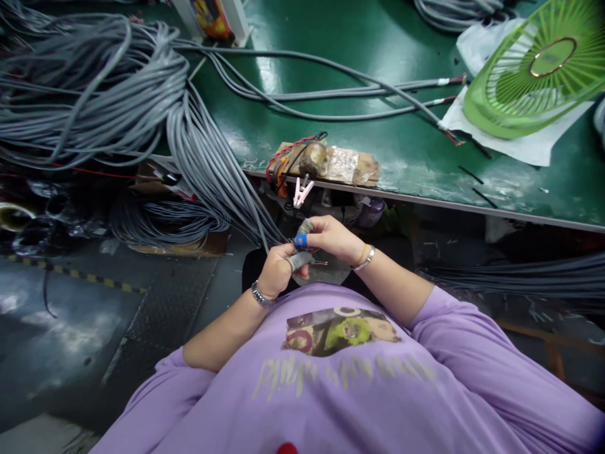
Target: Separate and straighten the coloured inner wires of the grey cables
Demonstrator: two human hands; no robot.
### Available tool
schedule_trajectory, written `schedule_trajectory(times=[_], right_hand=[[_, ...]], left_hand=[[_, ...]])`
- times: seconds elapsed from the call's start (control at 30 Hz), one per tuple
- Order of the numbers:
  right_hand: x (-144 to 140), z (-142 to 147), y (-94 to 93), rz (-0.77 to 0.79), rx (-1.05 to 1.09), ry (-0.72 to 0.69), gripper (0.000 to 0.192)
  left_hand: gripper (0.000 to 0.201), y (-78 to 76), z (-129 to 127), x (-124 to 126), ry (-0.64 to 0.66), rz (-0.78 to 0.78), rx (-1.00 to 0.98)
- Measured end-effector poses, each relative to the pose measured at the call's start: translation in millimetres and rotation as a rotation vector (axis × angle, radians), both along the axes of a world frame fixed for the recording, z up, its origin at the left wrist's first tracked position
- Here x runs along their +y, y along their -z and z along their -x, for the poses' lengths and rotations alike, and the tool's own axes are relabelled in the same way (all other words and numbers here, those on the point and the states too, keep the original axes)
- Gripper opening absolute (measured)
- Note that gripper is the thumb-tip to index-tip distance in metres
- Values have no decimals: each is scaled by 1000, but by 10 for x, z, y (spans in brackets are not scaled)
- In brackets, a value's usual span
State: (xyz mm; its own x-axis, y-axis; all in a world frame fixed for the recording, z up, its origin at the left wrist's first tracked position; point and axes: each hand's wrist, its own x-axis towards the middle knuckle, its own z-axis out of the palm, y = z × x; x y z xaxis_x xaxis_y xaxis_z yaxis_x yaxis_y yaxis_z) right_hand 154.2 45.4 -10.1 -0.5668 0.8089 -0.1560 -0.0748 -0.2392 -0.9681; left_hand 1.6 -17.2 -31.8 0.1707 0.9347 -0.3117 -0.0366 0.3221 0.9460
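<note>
My left hand (276,272) is closed around the end of a grey cable, just in front of my body. Thin coloured wires (319,262) stick out to the right from between my fingers. Pressed up against it, my right hand (331,238) pinches at the same cable end, which the fingers mostly hide. Greyish wraps cover some fingertips, and a blue band (301,241) sits at the right thumb. A bundle of grey cables (222,167) hangs off the table edge and runs down to my hands.
Above my hands, a motor-like device (314,157) with a pink clip (302,191) sits at the green table's (416,170) edge. A green fan (524,75) stands right, near stripped cable ends (451,133). Large cable coils (89,94) fill the left; more cable (170,224) lies below.
</note>
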Motion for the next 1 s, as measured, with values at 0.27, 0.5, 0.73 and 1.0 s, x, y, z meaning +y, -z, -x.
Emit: schedule_trajectory(times=[0.27,0.5,0.73,1.0], right_hand=[[-61,-17,54,118,48,158,38],[-68,-60,56,161,86,54,31],[-107,1,78,115,75,211,29],[-8,-94,167,301,183,391,42]], left_hand=[[28,-32,-5,-6,-53,8,-18],[33,-51,-29,-6,-94,27,-71],[30,-56,-25,-5,-176,8,-92],[28,-168,9,30,-176,-3,-166]])
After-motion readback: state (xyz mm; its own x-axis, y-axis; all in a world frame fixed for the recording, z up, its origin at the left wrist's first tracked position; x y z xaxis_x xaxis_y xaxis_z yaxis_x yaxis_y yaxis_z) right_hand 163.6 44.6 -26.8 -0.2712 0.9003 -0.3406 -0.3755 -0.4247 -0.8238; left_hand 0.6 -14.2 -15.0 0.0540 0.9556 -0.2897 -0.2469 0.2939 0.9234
